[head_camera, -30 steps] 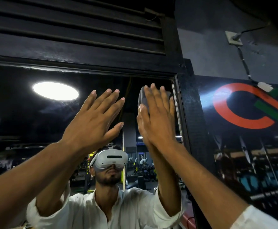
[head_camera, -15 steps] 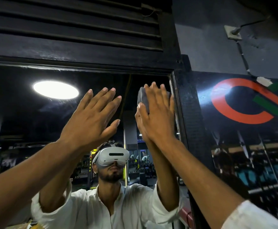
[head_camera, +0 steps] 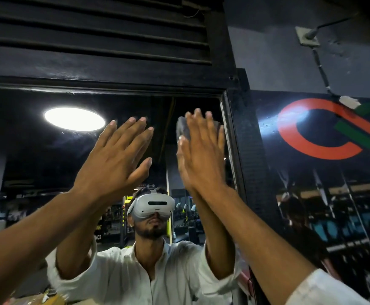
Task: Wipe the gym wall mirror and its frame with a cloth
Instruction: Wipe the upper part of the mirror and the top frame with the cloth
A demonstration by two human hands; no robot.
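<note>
Looking up, I see the big mirror (head_camera: 36, 161) filling most of my view, with a round light (head_camera: 74, 119) glowing in it at 10 o'clock from my hands. Its black frame (head_camera: 250, 150) runs across the top and down the side, and the two bars meet in a corner at about 1 o'clock from my right hand (head_camera: 201, 155). That hand is flat, fingers straight and pointing to 12 o'clock, and it presses the cloth (head_camera: 183, 128) on the glass. My left hand (head_camera: 113, 164) is at 9 o'clock from it, near but not touching it, open with straight fingers and holding nothing. I cannot tell if its palm touches the glass. The cloth is grey and sits under my right palm, and only bits of it peek out at 11 o'clock and 1 o'clock.

I think this matters most: the side bar of the frame is just beside my right hand at 3 o'clock, and it stands tall, from 12 to 6. The top bar is near at 12 o'clock and runs from 9 to 3. So the hand with the cloth is the nearer one to the frame. I guess a small slide toward 3 o'clock would put the cloth on the side bar.
</note>
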